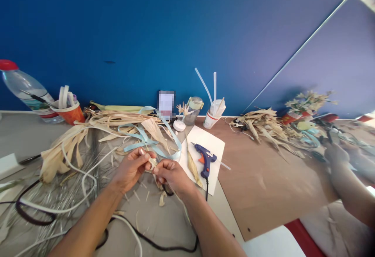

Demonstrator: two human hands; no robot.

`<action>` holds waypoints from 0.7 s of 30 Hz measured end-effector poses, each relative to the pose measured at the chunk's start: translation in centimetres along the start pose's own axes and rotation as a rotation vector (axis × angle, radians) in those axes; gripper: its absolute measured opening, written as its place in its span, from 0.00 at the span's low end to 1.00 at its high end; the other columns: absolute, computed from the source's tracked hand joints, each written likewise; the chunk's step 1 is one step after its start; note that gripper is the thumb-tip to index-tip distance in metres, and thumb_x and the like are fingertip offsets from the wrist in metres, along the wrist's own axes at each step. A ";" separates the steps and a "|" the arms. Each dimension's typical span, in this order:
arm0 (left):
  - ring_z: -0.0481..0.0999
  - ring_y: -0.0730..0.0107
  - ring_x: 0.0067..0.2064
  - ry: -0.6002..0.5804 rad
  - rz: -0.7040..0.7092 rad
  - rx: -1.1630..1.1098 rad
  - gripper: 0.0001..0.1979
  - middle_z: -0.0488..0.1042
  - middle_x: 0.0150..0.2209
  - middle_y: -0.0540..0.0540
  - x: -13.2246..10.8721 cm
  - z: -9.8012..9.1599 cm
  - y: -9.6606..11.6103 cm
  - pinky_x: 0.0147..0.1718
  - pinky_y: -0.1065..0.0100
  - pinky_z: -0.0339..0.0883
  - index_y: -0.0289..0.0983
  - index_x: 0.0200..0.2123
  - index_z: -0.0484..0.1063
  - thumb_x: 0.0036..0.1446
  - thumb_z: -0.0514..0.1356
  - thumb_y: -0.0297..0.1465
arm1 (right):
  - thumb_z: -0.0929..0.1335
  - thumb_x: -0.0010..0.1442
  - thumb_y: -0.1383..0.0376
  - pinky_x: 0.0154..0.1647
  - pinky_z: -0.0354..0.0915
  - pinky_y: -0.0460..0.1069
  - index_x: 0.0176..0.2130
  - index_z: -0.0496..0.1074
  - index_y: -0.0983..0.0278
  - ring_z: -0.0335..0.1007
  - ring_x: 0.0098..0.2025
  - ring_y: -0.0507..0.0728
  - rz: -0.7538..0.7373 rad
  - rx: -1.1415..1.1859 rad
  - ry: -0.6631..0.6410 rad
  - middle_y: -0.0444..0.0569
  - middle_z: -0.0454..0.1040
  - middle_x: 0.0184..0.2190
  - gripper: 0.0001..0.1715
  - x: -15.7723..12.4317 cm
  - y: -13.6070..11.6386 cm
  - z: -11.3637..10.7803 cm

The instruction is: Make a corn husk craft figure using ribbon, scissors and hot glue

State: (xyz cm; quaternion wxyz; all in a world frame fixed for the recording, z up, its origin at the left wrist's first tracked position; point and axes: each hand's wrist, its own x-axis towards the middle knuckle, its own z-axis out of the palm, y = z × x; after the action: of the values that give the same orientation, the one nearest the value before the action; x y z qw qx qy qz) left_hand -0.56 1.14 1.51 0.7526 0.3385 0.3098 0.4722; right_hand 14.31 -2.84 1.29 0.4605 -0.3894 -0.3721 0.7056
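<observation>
My left hand (135,168) and my right hand (172,175) meet over the table, fingers pinched on a small pale strip of dried corn husk (152,163). Much of the strip is hidden by my fingers. Just behind my hands runs a loose light-blue ribbon (137,144), and a broad piece of corn husk (156,132) stands among it. To the right, a blue glue gun (206,157) with an orange trigger lies on a white sheet (216,147). A long twisted husk (191,163) rests on the same sheet.
White cable (88,179), black cord (164,248) and thin wires (70,194) sprawl across the left and front. Along the blue partition (175,34) stand a bottle (32,93), a red cup (72,113), a phone (166,104) and a cup of glue sticks (212,118). Another person's hand (336,155) is at right.
</observation>
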 end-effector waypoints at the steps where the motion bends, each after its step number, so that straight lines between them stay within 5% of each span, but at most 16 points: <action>1: 0.68 0.82 0.20 0.005 -0.009 -0.014 0.12 0.76 0.29 0.49 0.0 0.1 0.0 0.22 0.76 0.65 0.34 0.23 0.65 0.46 0.68 0.27 | 0.72 0.44 0.60 0.19 0.54 0.43 0.22 0.68 0.65 0.54 0.15 0.45 0.003 -0.003 0.002 0.36 0.61 0.11 0.13 0.0 0.0 0.1; 6: 0.67 0.81 0.18 -0.071 -0.043 -0.080 0.10 0.72 0.21 0.53 -0.2 0.2 0.2 0.20 0.77 0.66 0.34 0.24 0.67 0.46 0.68 0.27 | 0.74 0.42 0.59 0.19 0.54 0.43 0.21 0.68 0.65 0.54 0.14 0.45 0.026 0.009 -0.005 0.36 0.62 0.11 0.15 -0.1 0.0 0.3; 12: 0.77 0.70 0.28 -0.085 -0.064 -0.150 0.16 0.78 0.29 0.45 -0.2 -0.2 0.4 0.29 0.72 0.73 0.32 0.41 0.74 0.47 0.66 0.28 | 0.73 0.44 0.59 0.19 0.55 0.43 0.21 0.67 0.65 0.55 0.14 0.46 -0.002 0.047 0.006 0.36 0.61 0.11 0.15 0.1 0.1 -0.2; 16: 0.80 0.66 0.33 -0.020 -0.099 -0.161 0.15 0.80 0.31 0.41 -0.1 -0.4 0.2 0.35 0.70 0.74 0.29 0.41 0.75 0.47 0.65 0.23 | 0.73 0.45 0.60 0.19 0.53 0.42 0.21 0.66 0.64 0.55 0.14 0.45 -0.008 0.068 0.015 0.36 0.61 0.11 0.15 0.1 0.0 -0.6; 21: 0.77 0.73 0.24 0.000 -0.034 -0.092 0.07 0.78 0.26 0.47 0.0 -0.4 0.0 0.27 0.74 0.73 0.32 0.34 0.77 0.49 0.64 0.24 | 0.73 0.44 0.60 0.19 0.54 0.43 0.21 0.67 0.65 0.52 0.14 0.45 0.005 0.032 0.006 0.36 0.61 0.11 0.13 -0.1 -0.2 -0.3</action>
State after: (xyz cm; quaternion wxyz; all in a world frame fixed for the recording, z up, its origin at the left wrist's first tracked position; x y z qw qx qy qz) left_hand -0.87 1.24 1.32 0.7751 0.2985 0.2936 0.4732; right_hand 14.64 -2.80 1.37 0.4660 -0.3851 -0.3583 0.7115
